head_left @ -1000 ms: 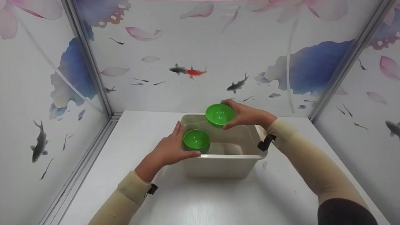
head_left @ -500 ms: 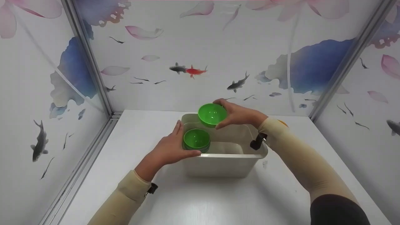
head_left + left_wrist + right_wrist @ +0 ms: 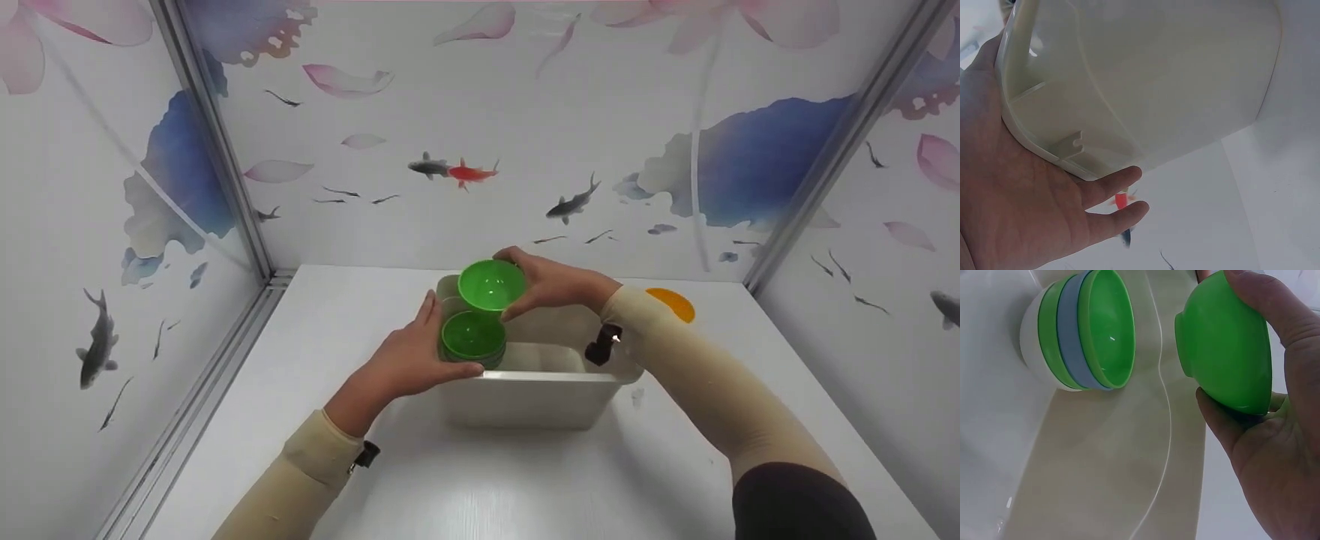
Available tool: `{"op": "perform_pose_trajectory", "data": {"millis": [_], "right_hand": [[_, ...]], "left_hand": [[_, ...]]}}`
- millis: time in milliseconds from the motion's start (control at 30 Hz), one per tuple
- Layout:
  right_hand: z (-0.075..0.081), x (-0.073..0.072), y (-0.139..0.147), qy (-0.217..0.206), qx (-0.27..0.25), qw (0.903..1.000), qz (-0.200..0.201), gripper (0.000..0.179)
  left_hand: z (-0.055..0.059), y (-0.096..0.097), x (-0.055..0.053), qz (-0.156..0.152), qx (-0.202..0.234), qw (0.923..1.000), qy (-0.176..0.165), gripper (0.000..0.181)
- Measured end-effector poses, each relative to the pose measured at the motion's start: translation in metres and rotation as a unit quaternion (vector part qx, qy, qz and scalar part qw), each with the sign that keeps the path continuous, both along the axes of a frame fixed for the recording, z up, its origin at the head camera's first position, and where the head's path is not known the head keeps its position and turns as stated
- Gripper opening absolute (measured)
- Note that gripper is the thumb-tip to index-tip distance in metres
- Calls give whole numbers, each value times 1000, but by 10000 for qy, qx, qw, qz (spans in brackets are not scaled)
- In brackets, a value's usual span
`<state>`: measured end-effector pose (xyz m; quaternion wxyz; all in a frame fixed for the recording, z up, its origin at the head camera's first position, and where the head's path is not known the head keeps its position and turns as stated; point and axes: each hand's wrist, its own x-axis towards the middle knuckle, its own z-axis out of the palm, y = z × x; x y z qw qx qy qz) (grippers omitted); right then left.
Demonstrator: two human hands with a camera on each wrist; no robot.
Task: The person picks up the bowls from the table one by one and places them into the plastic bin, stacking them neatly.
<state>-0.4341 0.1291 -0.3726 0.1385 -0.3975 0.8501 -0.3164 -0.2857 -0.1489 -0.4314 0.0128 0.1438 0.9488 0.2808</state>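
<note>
A light grey plastic bin [image 3: 525,401] stands on the white table. My right hand [image 3: 544,283] grips a green bowl [image 3: 491,286] by its side, thumb on one side and fingers on the other. It hovers tilted just over a stack of nested bowls [image 3: 472,334] at the bin's left end. From the right wrist view, that stack shows a green bowl [image 3: 1111,332] innermost, then blue-grey, green and white ones. My left hand [image 3: 409,356] rests against the bin's near left corner. Its thumb lies along the front rim, and its straight fingers [image 3: 1114,185] reach along the outer side.
An orange rounded object [image 3: 675,304] lies on the table [image 3: 480,487] right of the bin, partly behind the right sleeve. Printed panels with fish and petals enclose the table at the back and on both sides, joined by metal posts [image 3: 217,142].
My right hand has carried the green bowl leftward and slightly down, from over the bin's middle to above the stack. More of the orange object shows. The left hand stays at the corner.
</note>
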Motion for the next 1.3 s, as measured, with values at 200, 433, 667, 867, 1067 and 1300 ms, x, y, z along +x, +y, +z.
{"op": "perform_pose_trajectory", "data": {"millis": [200, 433, 667, 867, 1067, 1300], "right_hand": [[-5, -1, -5, -30, -47, 10000, 65, 104], [-12, 2, -10, -5, -50, 9999, 87, 104], [-21, 6, -15, 0, 215, 9998, 39, 104], [-30, 6, -21, 321, 449, 9984, 142, 108], [-38, 4, -25, 299, 423, 9975, 488, 103], [-46, 5, -27, 287, 496, 9965, 606, 106]], "left_hand": [[3, 0, 2, -14, 37, 10000, -23, 152], [1, 0, 0, -37, 56, 10000, 5, 151], [0, -1, 0, -66, 74, 9999, 39, 148], [0, 0, 0, -63, 23, 10000, 41, 149], [0, 0, -1, -35, -29, 10000, 40, 149], [0, 0, 0, -39, -116, 9999, 102, 148]]}}
